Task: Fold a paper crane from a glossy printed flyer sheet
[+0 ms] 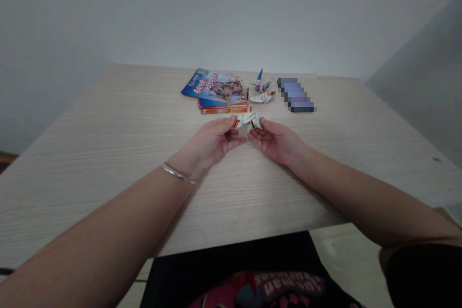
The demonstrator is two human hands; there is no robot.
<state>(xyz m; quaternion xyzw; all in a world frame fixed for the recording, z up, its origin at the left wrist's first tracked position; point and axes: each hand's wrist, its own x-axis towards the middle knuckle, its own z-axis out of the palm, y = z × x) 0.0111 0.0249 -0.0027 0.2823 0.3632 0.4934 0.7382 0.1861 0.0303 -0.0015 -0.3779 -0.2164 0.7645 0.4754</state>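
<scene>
Between my two hands is a small piece of folded paper point(248, 118), mostly white with red and dark print. My left hand point(216, 140), below a silver bracelet point(174, 172) on the wrist, pinches its left side between thumb and fingers. On the other side, my right hand point(276, 140) grips the right edge the same way. The paper is held just above the table, in front of a stack of leaflets; its exact folded shape is too small to make out.
Blue and orange printed leaflets point(216, 87) lie stacked at the back of the wooden table point(119, 154). Beside them sit folded paper cranes point(263, 97), one with a blue pointed tip. A phone-like dark device point(296, 95), pixelated, lies to their right. A wall rises behind.
</scene>
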